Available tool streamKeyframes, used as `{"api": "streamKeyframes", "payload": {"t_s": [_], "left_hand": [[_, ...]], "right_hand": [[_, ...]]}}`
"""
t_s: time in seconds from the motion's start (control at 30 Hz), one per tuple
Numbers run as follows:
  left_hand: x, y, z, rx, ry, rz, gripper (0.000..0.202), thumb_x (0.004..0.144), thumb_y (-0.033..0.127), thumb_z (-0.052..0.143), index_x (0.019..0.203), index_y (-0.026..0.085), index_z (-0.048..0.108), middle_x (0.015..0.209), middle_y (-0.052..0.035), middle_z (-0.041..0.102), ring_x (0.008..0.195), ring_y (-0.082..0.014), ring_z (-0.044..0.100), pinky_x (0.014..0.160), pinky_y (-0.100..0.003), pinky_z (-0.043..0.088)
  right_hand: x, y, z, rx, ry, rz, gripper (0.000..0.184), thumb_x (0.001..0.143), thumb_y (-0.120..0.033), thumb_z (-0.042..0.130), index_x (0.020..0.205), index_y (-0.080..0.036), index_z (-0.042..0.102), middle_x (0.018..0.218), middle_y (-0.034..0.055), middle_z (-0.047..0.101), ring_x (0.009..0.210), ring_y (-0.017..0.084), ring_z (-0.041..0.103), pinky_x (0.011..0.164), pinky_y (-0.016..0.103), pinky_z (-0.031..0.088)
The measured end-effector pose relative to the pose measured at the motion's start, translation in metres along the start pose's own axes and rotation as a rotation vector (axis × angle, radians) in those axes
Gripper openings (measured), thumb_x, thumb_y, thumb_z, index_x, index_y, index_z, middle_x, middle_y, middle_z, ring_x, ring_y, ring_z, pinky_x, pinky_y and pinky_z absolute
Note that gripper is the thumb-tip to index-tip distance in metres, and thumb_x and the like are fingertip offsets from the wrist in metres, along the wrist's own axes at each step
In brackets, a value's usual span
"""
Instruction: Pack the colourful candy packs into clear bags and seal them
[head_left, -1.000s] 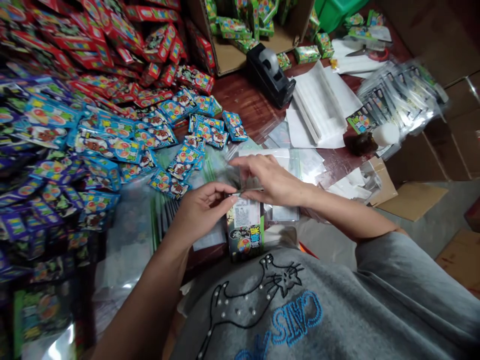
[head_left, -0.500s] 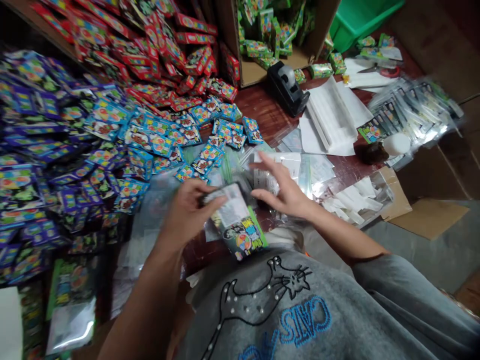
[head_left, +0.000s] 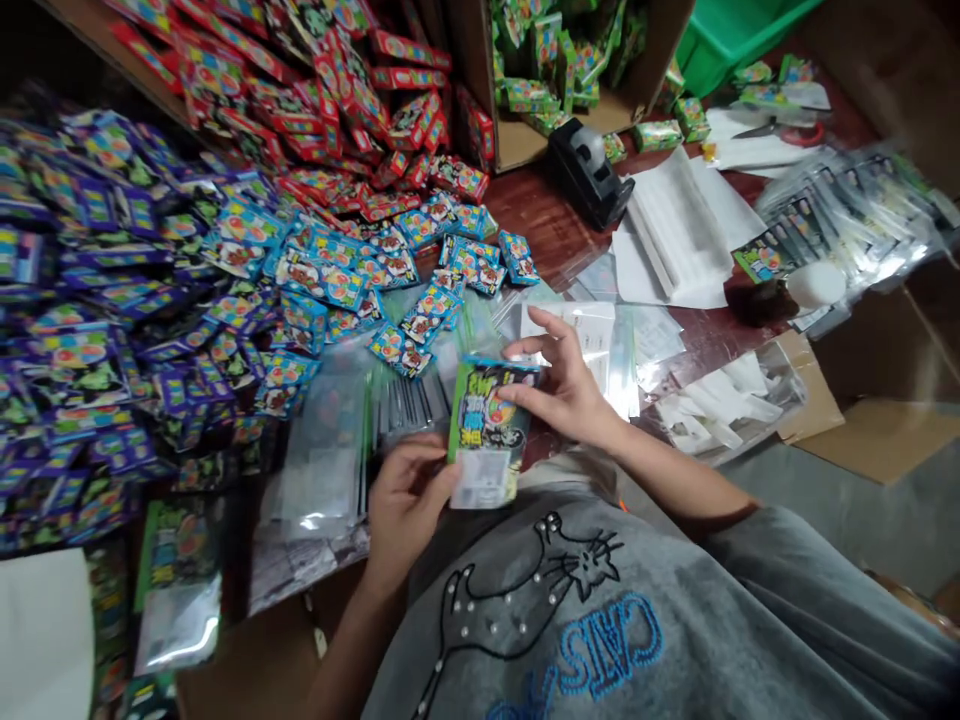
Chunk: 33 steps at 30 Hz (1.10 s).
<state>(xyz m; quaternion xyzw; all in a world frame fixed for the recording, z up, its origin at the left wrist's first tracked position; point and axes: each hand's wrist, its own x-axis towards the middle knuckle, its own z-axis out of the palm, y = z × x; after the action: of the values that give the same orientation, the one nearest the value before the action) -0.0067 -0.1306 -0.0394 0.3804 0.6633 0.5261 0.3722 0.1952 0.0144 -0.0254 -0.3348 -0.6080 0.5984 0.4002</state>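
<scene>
A black-and-green printed pouch point(head_left: 489, 425) with a pale, see-through lower panel is held in front of the grey shirt. My left hand point(head_left: 409, 490) pinches its lower left edge, thumb in front and fingers curled. At the upper right, my right hand point(head_left: 564, 385) grips the pouch's top, its thumb across the front and the forefinger raised. Some blue shows at the pouch's top edge; what is inside is hidden. Small blue boxes point(head_left: 401, 350) lie just beyond the hands, beside clear plastic bags point(head_left: 322, 450).
Purple boxes point(head_left: 82, 365) and red boxes point(head_left: 300, 120) heap up at left and back. A carton point(head_left: 517, 150) holds green boxes. Right of it are a tape dispenser point(head_left: 589, 175), paper sheets point(head_left: 686, 225), a white-capped bottle point(head_left: 814, 288), filled pouches point(head_left: 855, 225) and a box of white strips point(head_left: 709, 400).
The pouch has been turned so its clear panel points down toward me. My right hand, apart from it before, now grips its top. My left hand has moved slightly right and down.
</scene>
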Motion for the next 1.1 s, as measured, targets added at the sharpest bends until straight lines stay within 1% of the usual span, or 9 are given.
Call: {"api": "streamKeyframes", "payload": {"t_s": [0.07, 0.13, 0.2, 0.33, 0.5, 0.63, 0.7, 0.93, 1.1], "left_hand": [[0.009, 0.004, 0.007, -0.008, -0.057, 0.037, 0.050, 0.084, 0.044, 0.091, 0.123, 0.025, 0.065, 0.115, -0.0062, 0.078, 0.101, -0.0199, 0.080, 0.092, -0.033, 0.066], [0.018, 0.009, 0.014, -0.053, -0.105, 0.032, 0.066, 0.088, 0.043, 0.087, 0.144, 0.028, 0.055, 0.125, -0.0087, 0.077, 0.100, -0.0199, 0.081, 0.090, -0.035, 0.068], [0.024, 0.011, 0.019, -0.081, -0.201, -0.003, 0.068, 0.091, 0.044, 0.084, 0.149, 0.028, 0.052, 0.130, -0.0110, 0.076, 0.100, -0.0204, 0.081, 0.088, -0.035, 0.068], [0.031, 0.006, 0.013, -0.027, -0.271, -0.040, 0.049, 0.093, 0.045, 0.080, 0.134, 0.026, 0.063, 0.126, -0.0095, 0.077, 0.102, -0.0205, 0.080, 0.087, -0.033, 0.067], [0.044, 0.003, 0.012, 0.060, -0.198, 0.063, 0.022, 0.098, 0.045, 0.074, 0.104, 0.024, 0.071, 0.132, -0.0091, 0.077, 0.126, -0.0237, 0.073, 0.111, -0.041, 0.059], [0.050, 0.007, 0.022, -0.071, -0.067, 0.040, 0.031, 0.088, 0.040, 0.085, 0.109, 0.026, 0.066, 0.107, -0.0031, 0.082, 0.109, -0.0209, 0.079, 0.103, -0.038, 0.062], [0.052, 0.009, 0.023, -0.091, -0.081, 0.010, 0.035, 0.085, 0.038, 0.087, 0.111, 0.026, 0.068, 0.105, -0.0024, 0.082, 0.104, -0.0199, 0.079, 0.100, -0.037, 0.062], [0.055, 0.032, 0.023, -0.007, -0.215, -0.093, 0.023, 0.085, 0.042, 0.085, 0.090, 0.023, 0.074, 0.115, -0.0055, 0.084, 0.108, -0.0220, 0.079, 0.099, -0.038, 0.063], [0.069, 0.046, 0.026, -0.003, -0.228, -0.146, 0.017, 0.083, 0.039, 0.086, 0.089, 0.024, 0.078, 0.095, -0.0032, 0.084, 0.089, -0.0201, 0.078, 0.087, -0.034, 0.065]], "right_hand": [[-0.002, 0.006, 0.005, -0.079, -0.054, -0.015, 0.097, 0.091, -0.061, 0.085, 0.165, -0.038, 0.026, 0.143, 0.0098, 0.058, 0.099, 0.021, 0.068, 0.078, 0.037, 0.067], [-0.010, 0.018, 0.013, -0.169, 0.032, 0.008, 0.095, 0.096, -0.057, 0.081, 0.166, -0.036, 0.021, 0.150, 0.0134, 0.051, 0.104, 0.022, 0.067, 0.079, 0.037, 0.067], [-0.020, 0.030, 0.020, -0.215, 0.138, 0.047, 0.087, 0.103, -0.048, 0.072, 0.165, -0.035, 0.013, 0.148, 0.0140, 0.050, 0.107, 0.021, 0.068, 0.081, 0.037, 0.067], [-0.031, 0.040, 0.020, -0.185, 0.083, 0.056, 0.071, 0.107, -0.036, 0.066, 0.162, -0.032, 0.021, 0.134, 0.0102, 0.058, 0.109, 0.021, 0.068, 0.083, 0.035, 0.065], [-0.017, 0.033, -0.006, -0.205, -0.140, -0.059, 0.057, 0.108, -0.042, 0.062, 0.159, -0.026, 0.039, 0.114, 0.0054, 0.063, 0.102, 0.020, 0.067, 0.096, 0.041, 0.063], [-0.006, 0.027, -0.020, -0.293, -0.175, -0.078, 0.083, 0.108, -0.043, 0.063, 0.175, -0.025, 0.018, 0.133, 0.0121, 0.063, 0.125, 0.024, 0.065, 0.113, 0.047, 0.058], [-0.003, 0.023, -0.022, -0.279, -0.235, -0.054, 0.089, 0.109, -0.041, 0.061, 0.178, -0.025, 0.007, 0.132, 0.0119, 0.066, 0.125, 0.024, 0.066, 0.116, 0.047, 0.056], [-0.001, 0.005, -0.021, -0.132, -0.224, 0.030, 0.083, 0.105, -0.042, 0.070, 0.173, -0.026, 0.025, 0.103, 0.0025, 0.068, 0.092, 0.018, 0.068, 0.088, 0.036, 0.063], [0.008, -0.005, -0.017, -0.105, -0.202, 0.091, 0.093, 0.104, -0.034, 0.070, 0.175, -0.027, 0.011, 0.104, 0.0019, 0.070, 0.083, 0.016, 0.069, 0.080, 0.034, 0.065]]}}
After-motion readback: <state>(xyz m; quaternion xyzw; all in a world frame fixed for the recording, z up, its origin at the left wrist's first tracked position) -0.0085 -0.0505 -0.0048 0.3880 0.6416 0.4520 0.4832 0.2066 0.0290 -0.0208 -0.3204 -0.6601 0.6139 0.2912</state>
